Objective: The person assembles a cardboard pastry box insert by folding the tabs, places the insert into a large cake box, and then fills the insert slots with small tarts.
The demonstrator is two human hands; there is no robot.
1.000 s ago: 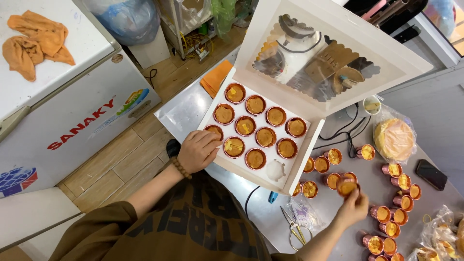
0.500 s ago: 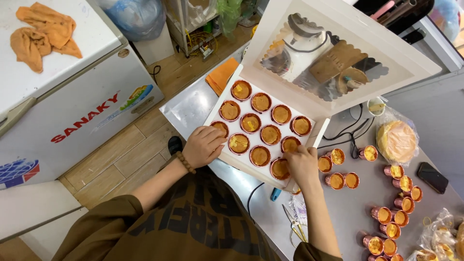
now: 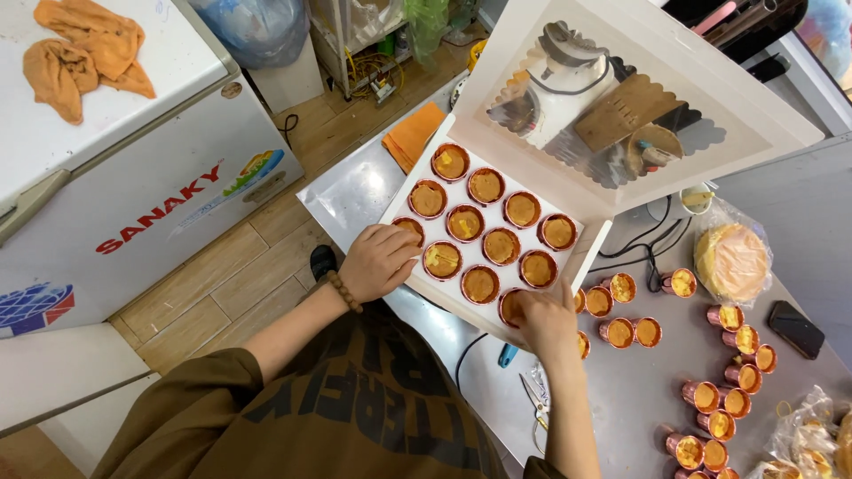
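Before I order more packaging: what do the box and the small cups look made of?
The box looks like matte white cardboard, with a clear, glossy plastic window in its lid. The cups seem to be shiny copper-coloured foil or metallised plastic; their rims glint.

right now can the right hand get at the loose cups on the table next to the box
Probably yes. The right hand sits at the white box's near corner, and the nearest loose cups stand just beside it on the steel table, with nothing between.

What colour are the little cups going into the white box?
Shiny copper-pink cups with orange-yellow filling, seen from the head camera.
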